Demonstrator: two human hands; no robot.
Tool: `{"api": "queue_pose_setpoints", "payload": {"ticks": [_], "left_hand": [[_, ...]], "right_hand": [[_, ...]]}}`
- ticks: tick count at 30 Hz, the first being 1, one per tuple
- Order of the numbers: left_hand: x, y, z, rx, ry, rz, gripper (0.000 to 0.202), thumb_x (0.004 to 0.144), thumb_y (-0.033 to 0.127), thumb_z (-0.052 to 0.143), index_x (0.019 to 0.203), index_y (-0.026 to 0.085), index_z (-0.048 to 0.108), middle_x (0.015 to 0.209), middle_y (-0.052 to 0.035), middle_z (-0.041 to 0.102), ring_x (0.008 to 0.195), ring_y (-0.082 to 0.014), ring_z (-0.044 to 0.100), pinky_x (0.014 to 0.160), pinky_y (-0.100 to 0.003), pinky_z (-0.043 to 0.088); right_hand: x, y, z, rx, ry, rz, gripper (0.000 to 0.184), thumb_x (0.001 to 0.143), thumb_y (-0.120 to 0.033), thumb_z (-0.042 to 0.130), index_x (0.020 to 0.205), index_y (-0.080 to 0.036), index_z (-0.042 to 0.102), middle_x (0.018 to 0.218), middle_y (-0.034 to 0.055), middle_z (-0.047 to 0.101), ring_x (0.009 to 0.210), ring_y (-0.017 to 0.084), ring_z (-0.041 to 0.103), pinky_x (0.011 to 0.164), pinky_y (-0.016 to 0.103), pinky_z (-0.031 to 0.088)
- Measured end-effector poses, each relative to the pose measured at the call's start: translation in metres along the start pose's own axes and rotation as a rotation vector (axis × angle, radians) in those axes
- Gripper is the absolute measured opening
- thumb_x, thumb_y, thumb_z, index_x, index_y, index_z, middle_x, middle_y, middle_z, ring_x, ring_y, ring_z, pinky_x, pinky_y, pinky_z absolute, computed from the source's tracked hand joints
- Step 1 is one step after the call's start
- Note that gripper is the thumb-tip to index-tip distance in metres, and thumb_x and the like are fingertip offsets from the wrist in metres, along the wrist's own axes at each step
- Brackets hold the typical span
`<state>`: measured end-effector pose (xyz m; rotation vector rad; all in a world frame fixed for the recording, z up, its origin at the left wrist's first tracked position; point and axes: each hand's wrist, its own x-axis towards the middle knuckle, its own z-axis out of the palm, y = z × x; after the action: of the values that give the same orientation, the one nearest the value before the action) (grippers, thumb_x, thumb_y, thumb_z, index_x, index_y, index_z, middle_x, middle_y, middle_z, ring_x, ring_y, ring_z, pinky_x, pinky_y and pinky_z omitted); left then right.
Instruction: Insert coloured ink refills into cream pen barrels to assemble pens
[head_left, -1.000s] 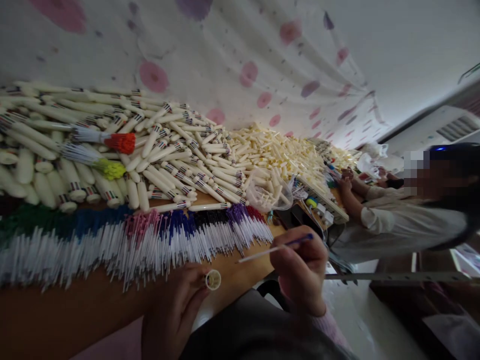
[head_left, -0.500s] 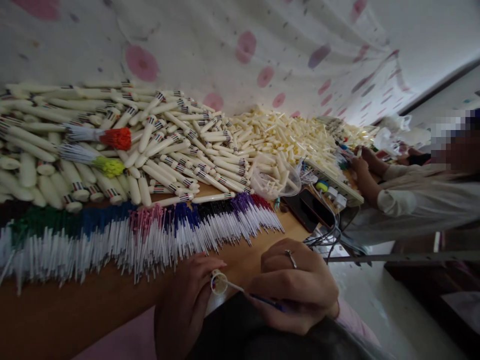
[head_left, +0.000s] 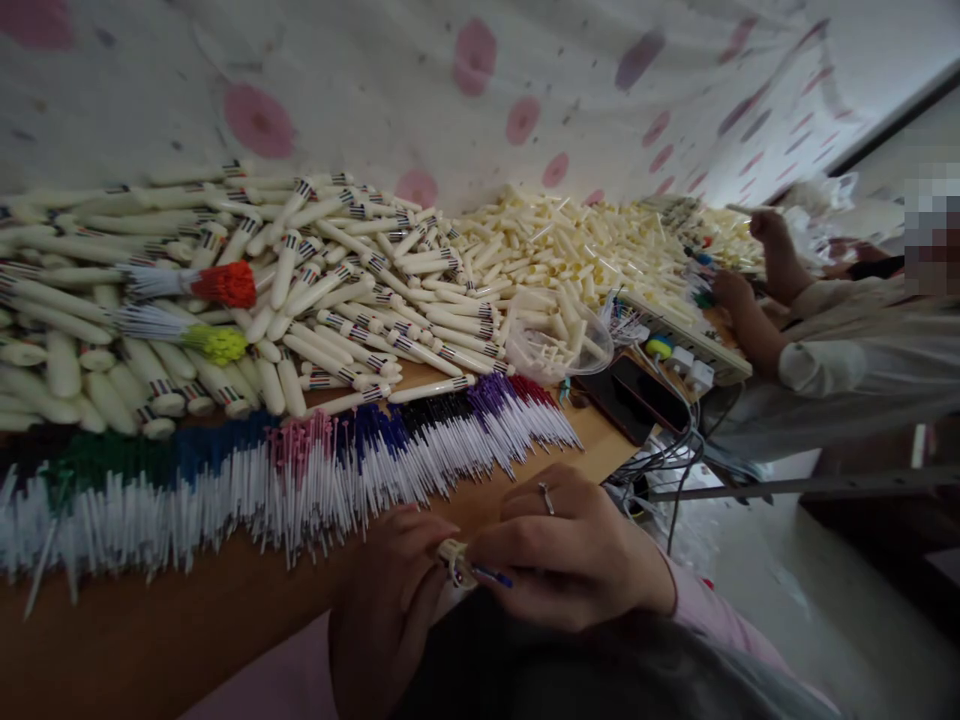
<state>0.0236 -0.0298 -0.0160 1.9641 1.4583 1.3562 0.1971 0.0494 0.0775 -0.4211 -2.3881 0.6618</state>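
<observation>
Near the table's front edge, my left hand is closed around a cream pen barrel, its open end turned toward the right. My right hand pinches a pen refill with a blue-violet end at the mouth of that barrel. Most of the refill is hidden by the barrel and my fingers. Just beyond my hands lies a long row of white refills, with ends grouped by colour: green, blue, pink, dark blue, black, purple and red.
Behind the refills are heaped cream multicolour pens and loose cream barrels. A clear plastic tub, dark phones and a power strip with cables stand on the right. Another person's arm works farther off. A patterned curtain hangs behind.
My right hand has moved left to the barrel, and the refill has gone mostly into it. The co-worker's far hand has risen. The view has shifted slightly.
</observation>
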Motion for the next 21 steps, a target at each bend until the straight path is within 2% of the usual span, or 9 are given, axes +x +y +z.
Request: {"api": "queue_pose_setpoints", "payload": {"ticks": [4, 7, 9, 16, 21], "left_hand": [[-0.007, -0.003, 0.004, -0.096, 0.017, -0.113, 0.014, 0.094, 0.022, 0.053, 0.107, 0.027, 0.055, 0.103, -0.0034, 0.064, 0.094, -0.0193, 0.067, 0.079, -0.031, 0.056], [-0.011, -0.005, 0.005, -0.169, 0.013, -0.124, 0.019, 0.091, 0.015, 0.054, 0.105, 0.027, 0.054, 0.102, -0.003, 0.062, 0.094, -0.018, 0.066, 0.078, -0.029, 0.056], [-0.011, -0.005, 0.005, -0.166, 0.017, -0.125, 0.019, 0.089, 0.015, 0.056, 0.104, 0.027, 0.053, 0.103, -0.0032, 0.061, 0.095, -0.0177, 0.066, 0.077, -0.027, 0.055], [-0.011, -0.005, 0.003, -0.151, -0.006, -0.125, 0.022, 0.087, 0.012, 0.057, 0.103, 0.025, 0.052, 0.101, -0.0046, 0.06, 0.092, -0.0195, 0.065, 0.076, -0.03, 0.055], [-0.009, -0.002, 0.003, -0.139, 0.027, -0.127, 0.021, 0.088, 0.012, 0.054, 0.104, 0.025, 0.05, 0.102, -0.0028, 0.058, 0.093, -0.0162, 0.063, 0.076, -0.024, 0.053]], "right_hand": [[-0.005, 0.001, 0.007, 0.109, 0.019, 0.161, 0.006, 0.09, -0.018, 0.057, 0.085, -0.021, 0.059, 0.056, -0.0073, 0.052, 0.047, 0.006, 0.047, 0.045, 0.019, 0.034], [-0.008, 0.001, 0.011, 0.183, 0.042, 0.268, 0.011, 0.088, -0.021, 0.061, 0.077, -0.02, 0.057, 0.052, -0.009, 0.047, 0.043, 0.005, 0.043, 0.043, 0.017, 0.033], [-0.008, 0.001, 0.012, 0.227, 0.049, 0.304, 0.008, 0.086, -0.021, 0.063, 0.079, -0.019, 0.059, 0.052, -0.0089, 0.048, 0.043, 0.005, 0.044, 0.044, 0.016, 0.035], [-0.007, 0.001, 0.01, 0.27, 0.05, 0.356, 0.008, 0.088, -0.025, 0.066, 0.086, -0.017, 0.066, 0.055, -0.005, 0.057, 0.048, 0.007, 0.052, 0.048, 0.016, 0.042], [-0.01, 0.003, 0.01, 0.251, 0.016, 0.332, 0.012, 0.092, -0.028, 0.064, 0.088, -0.017, 0.067, 0.058, -0.0034, 0.061, 0.049, 0.007, 0.054, 0.05, 0.016, 0.043]]}}
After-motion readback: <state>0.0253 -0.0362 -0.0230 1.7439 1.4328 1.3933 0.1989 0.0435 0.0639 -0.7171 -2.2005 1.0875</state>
